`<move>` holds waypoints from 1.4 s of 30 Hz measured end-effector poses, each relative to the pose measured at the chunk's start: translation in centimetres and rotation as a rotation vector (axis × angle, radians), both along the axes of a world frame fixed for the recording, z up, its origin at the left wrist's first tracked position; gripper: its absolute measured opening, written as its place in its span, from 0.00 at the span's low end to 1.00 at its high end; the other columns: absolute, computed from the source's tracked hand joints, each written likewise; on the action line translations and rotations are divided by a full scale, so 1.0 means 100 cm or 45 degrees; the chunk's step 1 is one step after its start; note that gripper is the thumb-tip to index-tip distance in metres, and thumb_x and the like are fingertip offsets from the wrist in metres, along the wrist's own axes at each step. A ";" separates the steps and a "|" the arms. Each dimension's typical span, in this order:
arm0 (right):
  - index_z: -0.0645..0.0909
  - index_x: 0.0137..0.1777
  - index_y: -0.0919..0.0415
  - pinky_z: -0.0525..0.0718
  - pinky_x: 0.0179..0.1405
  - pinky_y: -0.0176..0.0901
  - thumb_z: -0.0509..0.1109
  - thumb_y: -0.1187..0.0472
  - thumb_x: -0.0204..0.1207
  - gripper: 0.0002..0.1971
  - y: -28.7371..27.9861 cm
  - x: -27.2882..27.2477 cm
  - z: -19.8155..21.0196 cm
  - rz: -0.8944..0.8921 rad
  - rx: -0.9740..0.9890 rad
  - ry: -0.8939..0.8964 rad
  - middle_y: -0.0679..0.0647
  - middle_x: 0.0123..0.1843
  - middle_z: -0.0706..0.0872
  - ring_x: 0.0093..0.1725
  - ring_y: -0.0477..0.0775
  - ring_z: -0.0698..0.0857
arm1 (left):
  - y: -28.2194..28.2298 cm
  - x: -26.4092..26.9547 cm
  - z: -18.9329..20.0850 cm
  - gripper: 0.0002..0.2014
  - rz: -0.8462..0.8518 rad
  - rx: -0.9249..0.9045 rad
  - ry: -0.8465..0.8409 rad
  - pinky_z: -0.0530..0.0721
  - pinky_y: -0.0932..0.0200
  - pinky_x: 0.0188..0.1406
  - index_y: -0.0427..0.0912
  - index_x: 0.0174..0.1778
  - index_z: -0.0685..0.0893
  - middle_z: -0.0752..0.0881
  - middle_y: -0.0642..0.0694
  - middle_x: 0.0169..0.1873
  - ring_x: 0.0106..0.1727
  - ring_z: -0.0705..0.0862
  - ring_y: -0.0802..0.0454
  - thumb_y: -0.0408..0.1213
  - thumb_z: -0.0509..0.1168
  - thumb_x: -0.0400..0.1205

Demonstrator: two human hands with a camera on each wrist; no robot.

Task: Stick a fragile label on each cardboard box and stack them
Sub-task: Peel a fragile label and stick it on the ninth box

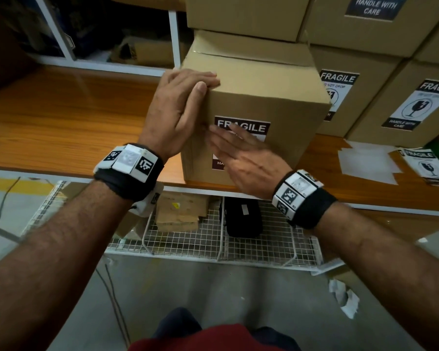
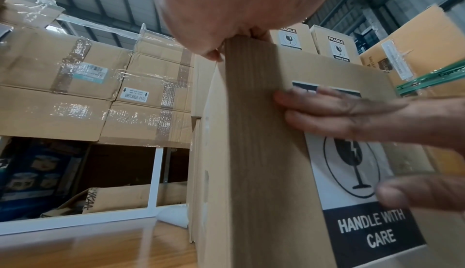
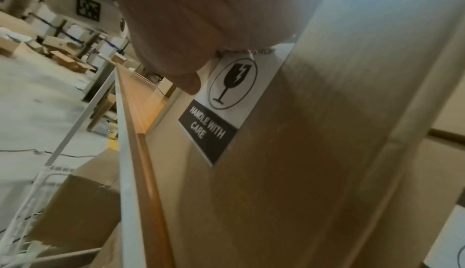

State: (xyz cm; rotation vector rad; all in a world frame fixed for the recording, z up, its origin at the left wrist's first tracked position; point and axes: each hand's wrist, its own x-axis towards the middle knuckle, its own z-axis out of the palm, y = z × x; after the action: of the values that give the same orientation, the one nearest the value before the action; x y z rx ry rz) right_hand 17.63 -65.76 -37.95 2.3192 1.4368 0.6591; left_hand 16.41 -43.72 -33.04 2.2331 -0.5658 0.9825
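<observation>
At centre frame the right hand [image 1: 241,158] lies flat, fingers straight, across the black-and-white fragile label [image 1: 249,127] on the near face of the plain brown cardboard box [image 1: 271,97], likely pressing it down so it sticks. The left hand [image 1: 178,107] wraps the box's upper left corner, thumb on the front face, apparently bracing it against that push. The box stands near the front edge of the orange wooden shelf [image 1: 61,122]. At right lie loose spare labels [image 1: 426,165]; behind, at upper right, labelled boxes [image 1: 380,97] are stacked.
</observation>
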 end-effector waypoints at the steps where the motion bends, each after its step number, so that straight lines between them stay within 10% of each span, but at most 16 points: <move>1: 0.54 0.91 0.66 0.44 0.92 0.58 0.61 0.60 0.85 0.36 0.002 0.003 0.006 -0.013 0.019 -0.008 0.62 0.93 0.54 0.93 0.59 0.48 | -0.001 -0.001 0.000 0.18 -0.010 -0.013 -0.002 0.70 0.49 0.76 0.39 0.68 0.87 0.88 0.46 0.69 0.72 0.82 0.52 0.35 0.52 0.94; 10: 0.38 0.92 0.63 0.39 0.91 0.58 0.70 0.62 0.83 0.49 -0.067 -0.011 -0.003 -0.388 0.235 -0.038 0.57 0.93 0.34 0.92 0.58 0.39 | -0.008 -0.002 -0.004 0.19 0.120 0.063 0.071 0.70 0.49 0.76 0.43 0.71 0.84 0.84 0.47 0.72 0.75 0.77 0.45 0.51 0.62 0.90; 19: 0.21 0.86 0.65 0.14 0.80 0.60 0.57 0.61 0.85 0.47 -0.043 -0.025 -0.073 -0.460 -0.287 0.392 0.60 0.81 0.10 0.81 0.60 0.12 | -0.017 -0.004 -0.048 0.66 0.467 0.343 0.112 0.47 0.24 0.87 0.53 0.87 0.49 0.48 0.37 0.85 0.87 0.49 0.29 0.69 0.80 0.59; 22: 0.44 0.92 0.63 0.33 0.89 0.64 0.61 0.58 0.86 0.40 -0.051 -0.043 -0.076 -0.406 -0.218 0.566 0.60 0.90 0.26 0.90 0.59 0.29 | -0.025 -0.015 -0.068 0.66 0.546 0.319 0.085 0.48 0.22 0.86 0.58 0.89 0.34 0.36 0.35 0.88 0.89 0.45 0.25 0.66 0.77 0.69; 24: 0.63 0.89 0.59 0.50 0.91 0.62 0.68 0.56 0.83 0.35 -0.060 -0.055 -0.067 -0.413 0.096 0.664 0.59 0.93 0.55 0.92 0.58 0.56 | -0.024 -0.017 -0.075 0.72 0.548 0.280 0.099 0.58 0.20 0.83 0.57 0.88 0.28 0.26 0.41 0.88 0.90 0.42 0.29 0.61 0.82 0.68; 27: 0.84 0.71 0.59 0.88 0.68 0.60 0.69 0.55 0.83 0.18 -0.075 -0.062 -0.031 -0.442 0.874 0.658 0.56 0.66 0.90 0.64 0.53 0.89 | -0.021 -0.025 -0.072 0.75 0.486 0.054 0.221 0.83 0.29 0.68 0.57 0.88 0.30 0.40 0.31 0.89 0.89 0.52 0.39 0.54 0.88 0.65; 31: 0.76 0.76 0.64 0.86 0.55 0.48 0.79 0.58 0.79 0.28 -0.091 -0.049 0.039 -0.589 1.471 0.345 0.60 0.65 0.81 0.61 0.55 0.82 | -0.014 -0.036 -0.045 0.68 0.394 -0.202 0.489 0.92 0.32 0.51 0.53 0.88 0.31 0.73 0.33 0.81 0.67 0.86 0.35 0.58 0.82 0.72; 35: 0.53 0.92 0.44 0.85 0.60 0.49 0.81 0.40 0.73 0.53 -0.094 -0.020 0.068 -0.707 1.275 0.651 0.62 0.81 0.71 0.70 0.55 0.79 | -0.006 -0.029 -0.009 0.71 0.304 -0.133 0.561 0.92 0.39 0.52 0.56 0.89 0.30 0.75 0.39 0.81 0.64 0.87 0.39 0.63 0.81 0.70; 42: 0.57 0.88 0.30 0.93 0.53 0.59 0.79 0.34 0.71 0.48 -0.079 -0.017 0.063 -0.815 1.110 0.630 0.59 0.78 0.76 0.66 0.63 0.86 | -0.014 -0.045 0.003 0.57 0.391 -0.012 0.670 0.88 0.36 0.66 0.61 0.87 0.57 0.75 0.50 0.80 0.75 0.79 0.47 0.51 0.84 0.67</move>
State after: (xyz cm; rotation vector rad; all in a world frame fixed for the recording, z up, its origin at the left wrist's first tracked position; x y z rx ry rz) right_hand 15.89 -73.66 -31.70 3.5594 0.4356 0.5964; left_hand 11.90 -45.07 -32.72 2.4799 0.0165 0.4893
